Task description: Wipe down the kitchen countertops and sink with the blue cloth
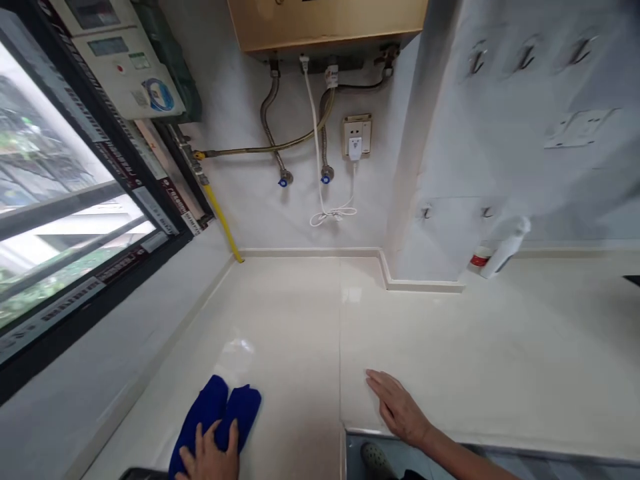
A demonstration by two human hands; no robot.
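My left hand (213, 460) is at the bottom left, its fingers bent over a folded blue cloth (243, 410) and gripping it against the pale glossy countertop (300, 333). Part of the cloth lies beneath the palm, where I cannot see it. Over the counter's front edge reaches my right hand (397, 407), with nothing in it. Its fingers are straight and lie close together, palm down on or just above the surface.
A white bottle (506, 248) leans beside a red-and-white container (481, 257) against the back wall. A yellow pipe (223, 223) meets the counter's left corner. Above hang a gold water heater (327, 27), hoses and a plugged-in cable (334, 213). A window frame (115, 273) borders the left.
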